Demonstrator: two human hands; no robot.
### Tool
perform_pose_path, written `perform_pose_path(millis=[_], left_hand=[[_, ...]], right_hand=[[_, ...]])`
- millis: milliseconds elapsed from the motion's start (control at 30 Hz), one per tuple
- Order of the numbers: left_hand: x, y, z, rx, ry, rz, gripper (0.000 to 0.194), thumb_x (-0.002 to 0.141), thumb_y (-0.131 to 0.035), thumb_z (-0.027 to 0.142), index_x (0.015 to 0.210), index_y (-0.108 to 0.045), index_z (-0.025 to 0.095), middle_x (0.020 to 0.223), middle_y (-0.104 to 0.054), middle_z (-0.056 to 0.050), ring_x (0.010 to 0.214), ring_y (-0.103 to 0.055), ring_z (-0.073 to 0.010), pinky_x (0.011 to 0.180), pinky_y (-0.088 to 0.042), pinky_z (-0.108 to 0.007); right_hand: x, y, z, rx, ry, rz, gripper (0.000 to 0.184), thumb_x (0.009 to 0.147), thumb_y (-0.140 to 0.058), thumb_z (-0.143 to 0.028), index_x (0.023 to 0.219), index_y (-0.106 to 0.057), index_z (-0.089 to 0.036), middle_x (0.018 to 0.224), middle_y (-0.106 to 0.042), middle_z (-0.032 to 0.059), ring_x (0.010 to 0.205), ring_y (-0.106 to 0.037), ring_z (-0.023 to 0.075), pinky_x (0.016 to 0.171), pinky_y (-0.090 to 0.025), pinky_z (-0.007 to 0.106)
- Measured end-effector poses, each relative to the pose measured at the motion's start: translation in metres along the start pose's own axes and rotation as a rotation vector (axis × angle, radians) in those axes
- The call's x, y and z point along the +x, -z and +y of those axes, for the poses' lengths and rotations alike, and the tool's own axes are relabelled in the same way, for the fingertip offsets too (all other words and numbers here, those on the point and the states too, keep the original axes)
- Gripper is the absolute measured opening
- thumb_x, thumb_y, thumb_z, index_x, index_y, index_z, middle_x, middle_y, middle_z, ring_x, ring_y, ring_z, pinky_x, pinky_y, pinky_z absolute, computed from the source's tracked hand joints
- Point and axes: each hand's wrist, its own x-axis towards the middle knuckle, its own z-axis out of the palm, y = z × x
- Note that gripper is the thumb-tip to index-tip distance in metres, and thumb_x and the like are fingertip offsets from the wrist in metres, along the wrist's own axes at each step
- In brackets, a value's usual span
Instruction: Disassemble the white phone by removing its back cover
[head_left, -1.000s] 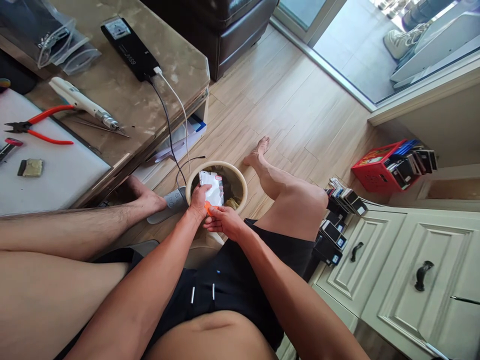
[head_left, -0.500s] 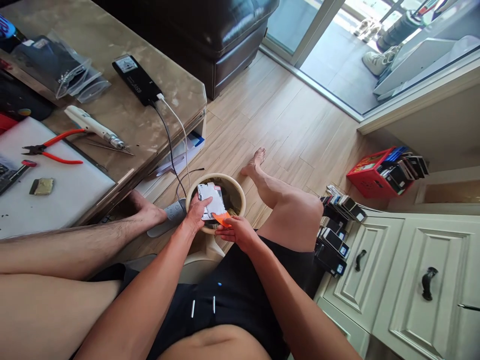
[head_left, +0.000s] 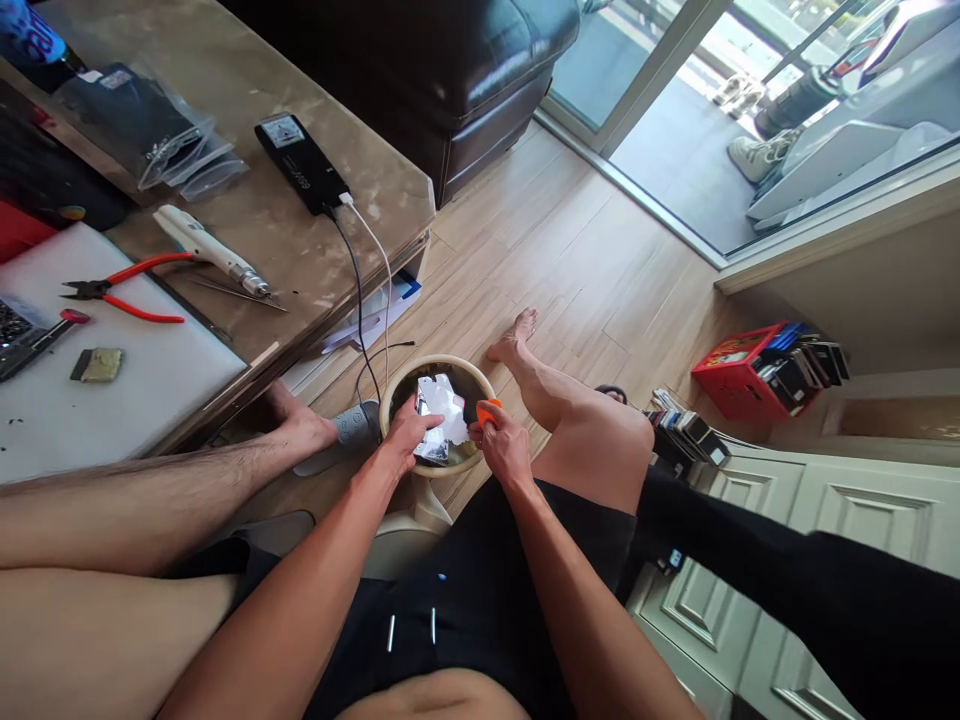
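Note:
My left hand (head_left: 407, 438) grips the edge of a flat, phone-sized panel (head_left: 433, 450) over the round beige bin (head_left: 491, 386). A white sheet with a ragged edge (head_left: 444, 400) covers part of the panel; a shiny, dark lower part shows beside it. My right hand (head_left: 506, 447) is closed around a small orange tool (head_left: 488, 412), most of which is hidden by the fingers. It sits at the bin's right rim, slightly apart from the panel. The bin stands between my legs, its inside partly hidden by my left hand and the panel.
On the table at left lie red-handled cutters (head_left: 142, 290), a white electric screwdriver (head_left: 214, 250) and a black power bank (head_left: 304, 165) with cables hanging down. A red crate (head_left: 731, 370) stands right. A large black shape (head_left: 750, 540), its kind unclear, crosses before the cabinet (head_left: 885, 520).
My right hand has moved right and up with the orange tool, away from the panel. A black shape has come in from the right, covering part of the cabinet. The view has shifted slightly.

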Motion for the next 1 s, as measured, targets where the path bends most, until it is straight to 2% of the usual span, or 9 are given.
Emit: perform_pose_path(millis=[100, 267, 400, 500, 567, 633, 733, 833, 1000], left_hand=[[-0.005, 0.000, 0.004, -0.002, 0.005, -0.046, 0.058, 0.057, -0.086, 0.008, 0.111, -0.068, 0.019, 0.092, -0.078, -0.004, 0.071, -0.072, -0.0199, 0.068, -0.059, -0.031], [-0.013, -0.002, 0.013, -0.002, -0.004, -0.117, 0.057, 0.065, -0.090, 0.021, 0.117, -0.068, 0.018, 0.097, -0.078, -0.008, 0.075, -0.073, -0.0223, 0.070, -0.060, -0.033], [-0.015, -0.002, 0.018, 0.053, -0.025, -0.115, 0.045, 0.093, -0.065, 0.048, 0.128, -0.065, 0.020, 0.100, -0.078, -0.011, 0.079, -0.074, -0.0243, 0.072, -0.061, -0.036], [-0.013, -0.001, 0.021, 0.184, -0.052, -0.041, 0.050, 0.099, -0.049, 0.055, 0.134, -0.062, 0.021, 0.099, -0.076, -0.013, 0.081, -0.073, -0.0264, 0.068, -0.060, -0.037], [-0.013, -0.003, 0.022, 0.301, -0.112, 0.026, 0.051, 0.097, -0.054, 0.051, 0.140, -0.058, 0.024, 0.108, -0.073, -0.013, 0.093, -0.071, -0.0295, 0.076, -0.059, -0.039], [-0.014, -0.007, 0.021, 0.428, -0.227, 0.087, 0.058, 0.091, -0.067, 0.041, 0.147, -0.055, 0.030, 0.126, -0.066, -0.013, 0.119, -0.063, -0.0334, 0.095, -0.054, -0.043], [-0.020, -0.015, 0.017, 0.621, -0.392, 0.142, 0.078, 0.074, -0.081, 0.021, 0.147, -0.057, 0.033, 0.143, -0.052, -0.013, 0.143, -0.042, -0.0406, 0.118, -0.034, -0.049], [-0.028, -0.022, 0.011, 0.800, -0.486, 0.168, 0.087, 0.071, -0.081, 0.011, 0.151, -0.054, 0.033, 0.147, -0.048, -0.015, 0.143, -0.037, -0.0442, 0.120, -0.026, -0.053], [-0.030, -0.029, 0.006, 1.395, -0.608, 0.280, 0.094, 0.083, -0.077, 0.023, 0.164, -0.029, 0.019, 0.140, -0.052, -0.019, 0.125, -0.052, -0.0379, 0.106, -0.041, -0.048]], right_hand=[[0.015, -0.007, -0.004, -0.024, 0.057, 0.028, 0.034, 0.084, -0.071, -0.040, 0.115, -0.074, -0.025, 0.090, -0.077, 0.0020, 0.085, -0.073, 0.0198, 0.076, -0.058, 0.029], [0.025, -0.027, -0.005, 0.004, 0.104, -0.054, 0.046, 0.071, -0.081, -0.046, 0.106, -0.075, -0.017, 0.091, -0.079, 0.0049, 0.078, -0.071, 0.0201, 0.072, -0.057, 0.030], [0.022, -0.027, -0.010, 0.020, 0.151, -0.031, 0.049, 0.068, -0.082, -0.045, 0.107, -0.071, -0.018, 0.094, -0.079, 0.0059, 0.079, -0.072, 0.0200, 0.074, -0.058, 0.031], [0.015, -0.019, -0.016, -0.023, 0.214, 0.054, 0.043, 0.072, -0.076, -0.042, 0.108, -0.069, -0.020, 0.100, -0.078, 0.0049, 0.083, -0.071, 0.0204, 0.076, -0.058, 0.031], [0.011, -0.015, -0.018, -0.081, 0.259, 0.140, 0.034, 0.076, -0.073, -0.041, 0.105, -0.068, -0.023, 0.100, -0.077, 0.0035, 0.088, -0.070, 0.0213, 0.079, -0.057, 0.031], [0.007, -0.015, -0.019, -0.154, 0.294, 0.230, 0.023, 0.079, -0.069, -0.039, 0.097, -0.066, -0.025, 0.098, -0.075, 0.0021, 0.092, -0.069, 0.0221, 0.083, -0.055, 0.032], [0.006, -0.019, -0.017, -0.244, 0.315, 0.312, 0.012, 0.079, -0.066, -0.034, 0.088, -0.065, -0.026, 0.089, -0.073, 0.0001, 0.088, -0.066, 0.0221, 0.086, -0.052, 0.033], [0.007, -0.022, -0.012, -0.273, 0.323, 0.328, 0.010, 0.078, -0.065, -0.033, 0.085, -0.065, -0.026, 0.083, -0.072, -0.0012, 0.082, -0.064, 0.0211, 0.083, -0.051, 0.032], [0.012, -0.016, -0.003, -0.204, 0.353, 0.337, 0.020, 0.077, -0.069, -0.041, 0.088, -0.068, -0.025, 0.084, -0.073, -0.0007, 0.080, -0.064, 0.0223, 0.078, -0.050, 0.034]])
